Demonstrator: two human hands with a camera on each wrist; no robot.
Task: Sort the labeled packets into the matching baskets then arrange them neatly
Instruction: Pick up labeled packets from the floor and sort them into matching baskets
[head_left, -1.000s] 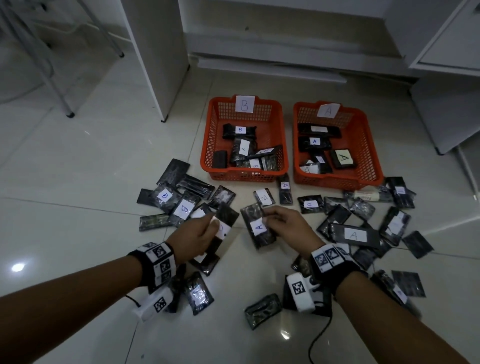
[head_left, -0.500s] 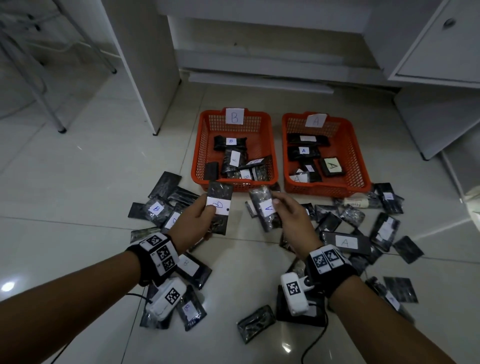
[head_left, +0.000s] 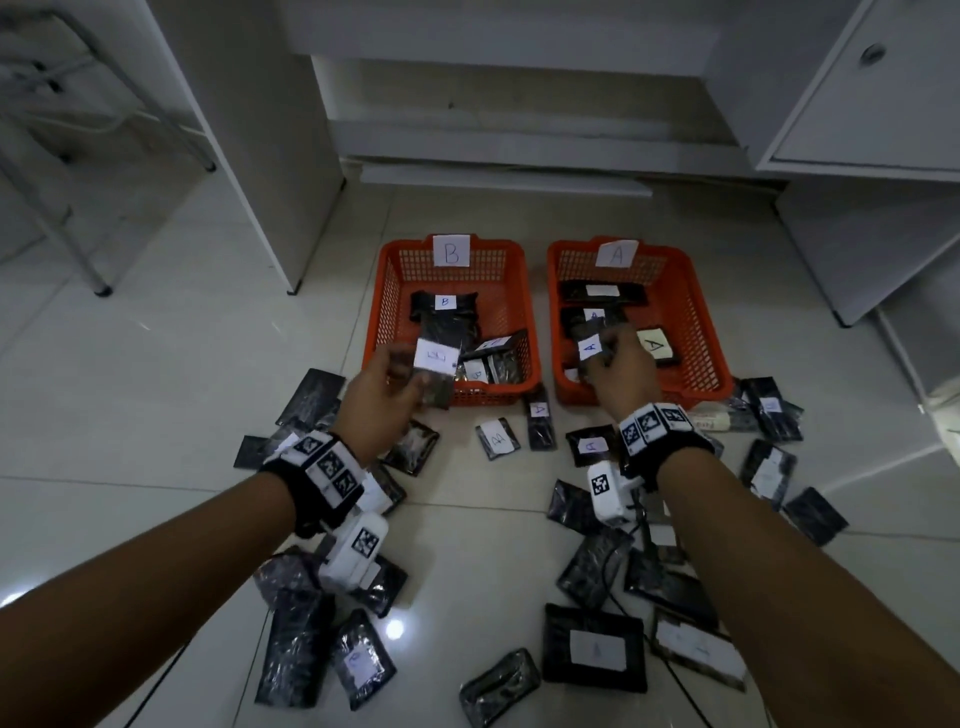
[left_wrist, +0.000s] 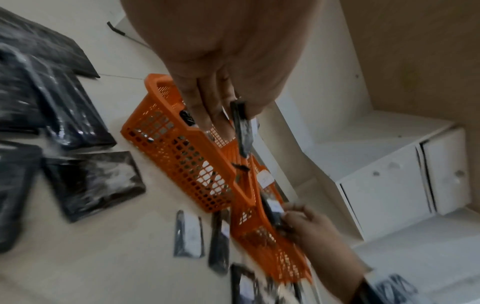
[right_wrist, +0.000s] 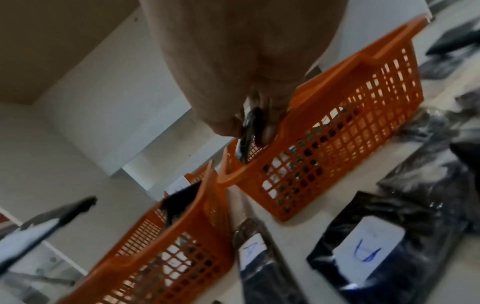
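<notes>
Two orange baskets stand side by side on the floor: basket B (head_left: 387, 291) on the left and basket A (head_left: 698, 312) on the right, each holding several black packets. My left hand (head_left: 387, 395) pinches a black B packet (head_left: 439, 358) over the front edge of basket B; in the left wrist view that B packet (left_wrist: 241, 127) shows edge-on between thumb and fingers. My right hand (head_left: 618, 374) pinches a black A packet (head_left: 589, 343) above the front of basket A. The right wrist view shows the A packet (right_wrist: 248, 131) edge-on over the rim of basket A (right_wrist: 337, 86).
Many black labeled packets lie scattered on the tiled floor in front of the baskets, such as one marked A (head_left: 540, 421) and another (head_left: 498, 439). White cabinets (head_left: 857, 104) stand behind the baskets. A chair leg (head_left: 98, 280) stands at left.
Both hands have lifted their packets off the floor and carried them forward: the left with the B packet to basket B, the right with the A packet to basket A.
</notes>
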